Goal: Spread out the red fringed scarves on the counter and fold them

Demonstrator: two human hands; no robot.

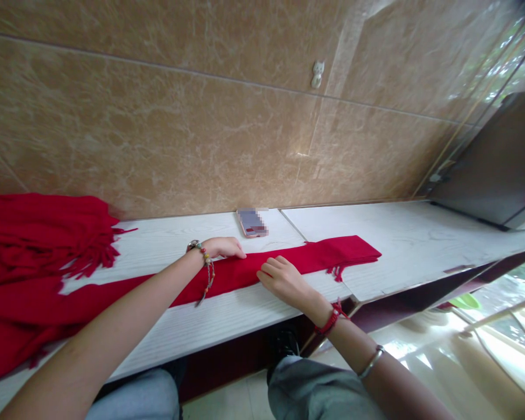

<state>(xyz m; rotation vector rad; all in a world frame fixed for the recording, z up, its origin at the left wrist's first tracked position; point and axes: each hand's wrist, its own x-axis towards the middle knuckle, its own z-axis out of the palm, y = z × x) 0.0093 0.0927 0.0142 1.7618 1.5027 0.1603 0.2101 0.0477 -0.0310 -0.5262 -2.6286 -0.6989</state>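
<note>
A long red scarf (236, 272), folded into a narrow strip, lies along the white surface. Its right end is folded over flat, and a short tassel of fringe hangs out at the near side there. My left hand (224, 247), with a beaded bracelet at the wrist, is closed at the scarf's far edge, thumb on the cloth. Opposite it, my right hand (284, 282) has its fingers curled on the near edge. Both hands appear to pinch the cloth, though their fingertips are partly hidden.
More red fringed fabric (39, 233) is heaped at the left. Beyond the scarf, a phone (252, 223) lies near the tiled wall (179, 128). The white countertop (411, 245) runs right toward a dark grey appliance-like box (494, 157). A small cat-shaped hook (317, 74) is on the wall.
</note>
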